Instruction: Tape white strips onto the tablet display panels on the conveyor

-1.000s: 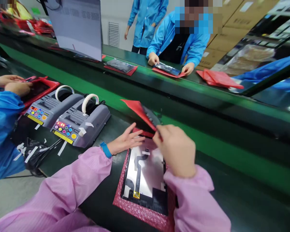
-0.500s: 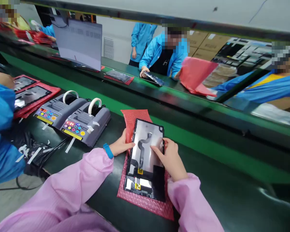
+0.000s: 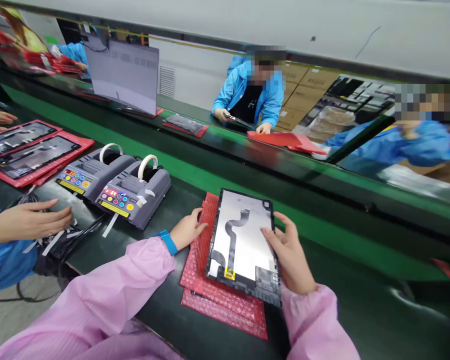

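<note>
My right hand (image 3: 290, 250) grips the right edge of a tablet screen panel (image 3: 243, 235), thumb on its back and fingers at its side. The panel has a black frame, a silvery back, a dark ribbon cable and yellow tape low down. It is tilted over red bubble-wrap bags (image 3: 225, 292), which lie stacked on the bench. A sliver of something dark shows between the bags. My left hand (image 3: 187, 230), with a blue wristband, pinches the left edge of the upper bag beside the panel; some of its fingertips are hidden.
Two grey tape dispensers (image 3: 131, 195) stand to the left, with black cables (image 3: 75, 250) beside them. Further left, more panels (image 3: 37, 155) lie on red bags near a co-worker's hand (image 3: 30, 222). A rail (image 3: 247, 165) runs behind; a person in blue (image 3: 225, 90) works across it.
My right hand has shifted the panel rightward and tilted it. The upper bag now shows below it, over a lower bag. A co-worker's hand has appeared at left; the person opposite has lowered a red bag.
</note>
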Tool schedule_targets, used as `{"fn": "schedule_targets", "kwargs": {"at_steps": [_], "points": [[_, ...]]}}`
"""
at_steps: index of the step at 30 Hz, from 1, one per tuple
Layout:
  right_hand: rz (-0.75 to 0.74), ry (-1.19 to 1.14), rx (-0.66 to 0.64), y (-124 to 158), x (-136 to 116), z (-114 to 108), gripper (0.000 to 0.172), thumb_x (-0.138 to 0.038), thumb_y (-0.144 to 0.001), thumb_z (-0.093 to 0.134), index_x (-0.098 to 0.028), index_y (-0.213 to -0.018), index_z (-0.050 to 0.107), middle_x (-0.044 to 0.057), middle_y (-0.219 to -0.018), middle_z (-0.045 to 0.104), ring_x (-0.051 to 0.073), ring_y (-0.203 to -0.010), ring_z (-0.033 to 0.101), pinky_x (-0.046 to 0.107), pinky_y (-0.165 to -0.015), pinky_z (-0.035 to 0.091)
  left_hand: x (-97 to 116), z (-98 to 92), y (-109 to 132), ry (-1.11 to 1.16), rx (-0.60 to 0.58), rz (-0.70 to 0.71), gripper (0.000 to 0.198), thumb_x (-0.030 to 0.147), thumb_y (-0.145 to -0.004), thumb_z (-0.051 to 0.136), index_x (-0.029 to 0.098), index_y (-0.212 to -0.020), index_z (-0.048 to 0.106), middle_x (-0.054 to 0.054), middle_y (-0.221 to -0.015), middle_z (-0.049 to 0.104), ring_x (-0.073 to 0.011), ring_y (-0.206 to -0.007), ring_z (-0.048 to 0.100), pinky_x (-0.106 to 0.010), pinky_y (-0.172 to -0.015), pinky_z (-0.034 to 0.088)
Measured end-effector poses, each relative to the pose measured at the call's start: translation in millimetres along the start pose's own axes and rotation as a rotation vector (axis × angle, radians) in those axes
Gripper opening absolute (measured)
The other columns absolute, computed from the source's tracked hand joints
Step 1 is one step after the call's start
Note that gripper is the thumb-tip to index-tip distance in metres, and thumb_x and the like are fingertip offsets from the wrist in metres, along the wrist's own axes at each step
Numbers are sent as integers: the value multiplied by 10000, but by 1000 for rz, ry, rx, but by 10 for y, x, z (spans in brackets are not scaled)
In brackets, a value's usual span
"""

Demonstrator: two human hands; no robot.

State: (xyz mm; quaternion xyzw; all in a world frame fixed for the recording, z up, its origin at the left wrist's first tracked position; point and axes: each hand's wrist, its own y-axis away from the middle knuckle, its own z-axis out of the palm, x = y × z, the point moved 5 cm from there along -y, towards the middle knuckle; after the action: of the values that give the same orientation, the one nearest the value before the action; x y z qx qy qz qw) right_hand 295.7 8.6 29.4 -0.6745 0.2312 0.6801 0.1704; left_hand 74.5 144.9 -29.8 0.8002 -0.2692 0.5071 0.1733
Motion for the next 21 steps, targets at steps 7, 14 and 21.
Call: {"fn": "schedule_targets", "kwargs": {"at_steps": [7,14,21], "points": [[32,153,-194,-138,503,242,837,-578,-677,753,-292,-1329,312,-10,-853,674,187,-624,635,351,-627,520,-45,-59,63,248,-387,-365,688,209,-920,466,145,-1523,141,3,-536,667,-176,-395,627,-211,-407,438],[-144,947,-29,-227,463,-74,698,-650,-810,526,-240,-1357,382,-80,-578,511,218,-537,576,313,-544,411,-273,-349,138,355,-235,-279,511,371,-923,544,161,-1365,395,19,-578,650,-136,-435,638,-191,-444,473],[-153,800,51,-492,644,-494,506,-687,-776,447,-321,-1116,532,41,-708,647,325,-724,668,457,-694,475,-478,-682,980,551,-119,-118,408,389,-809,738,145,-1095,581,-43,-811,665,-137,-710,662,-275,-689,538]]}}
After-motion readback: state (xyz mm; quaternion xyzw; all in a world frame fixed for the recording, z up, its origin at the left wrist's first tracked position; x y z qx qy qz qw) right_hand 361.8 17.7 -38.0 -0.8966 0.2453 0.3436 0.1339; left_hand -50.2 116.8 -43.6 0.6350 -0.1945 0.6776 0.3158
